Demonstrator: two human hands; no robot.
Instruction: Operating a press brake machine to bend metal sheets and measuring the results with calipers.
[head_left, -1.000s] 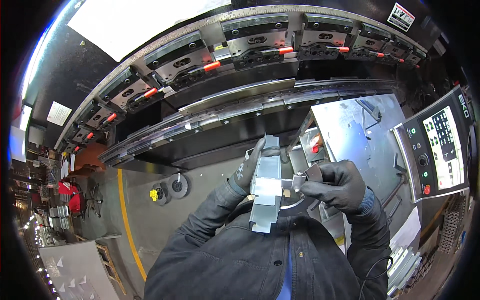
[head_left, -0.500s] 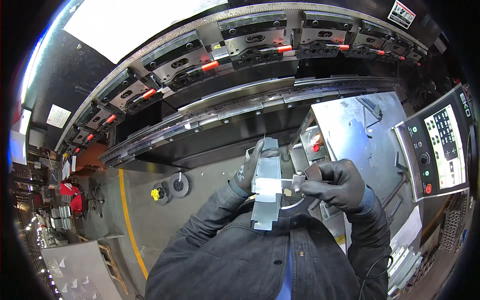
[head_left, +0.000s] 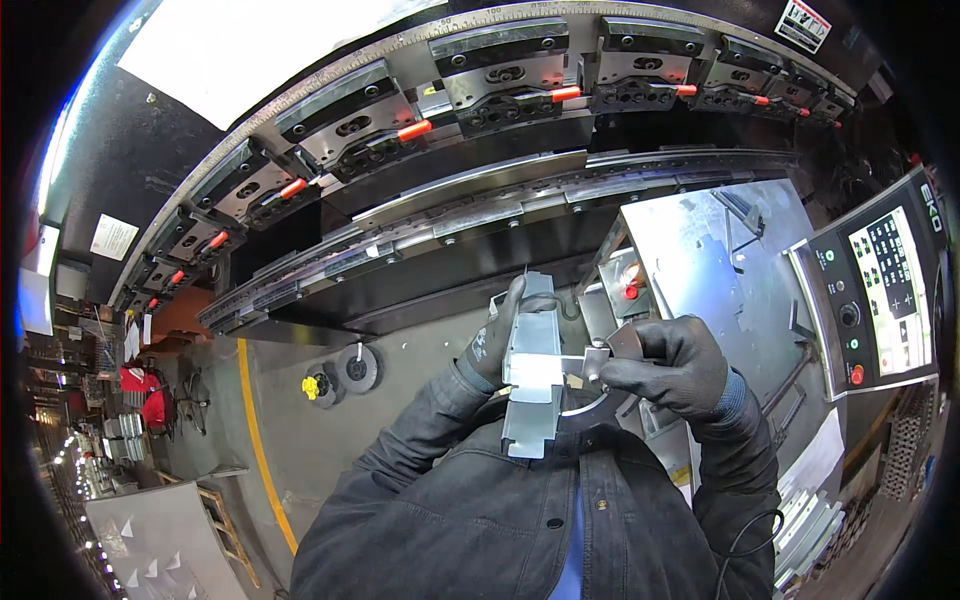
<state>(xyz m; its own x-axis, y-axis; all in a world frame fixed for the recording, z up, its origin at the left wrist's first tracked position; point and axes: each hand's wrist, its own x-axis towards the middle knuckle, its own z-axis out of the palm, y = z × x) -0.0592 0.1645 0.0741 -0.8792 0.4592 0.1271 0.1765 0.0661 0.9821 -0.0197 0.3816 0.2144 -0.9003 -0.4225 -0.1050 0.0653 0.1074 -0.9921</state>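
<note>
Already, our silvery sheet-metal piece (head_left: pixel 534 378) is bent. Our left grip (head_left: pixel 490 345) clamps it; our right grip (head_left: pixel 682 368) pinches a grey metal curved-arm gauge (head_left: pixel 595 362), not yet set aside.

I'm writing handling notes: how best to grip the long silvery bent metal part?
Probably the far end, from the left: the long silvery metal part is elongated, leaving that end clear of the grey metal gauge at its right side.
</note>
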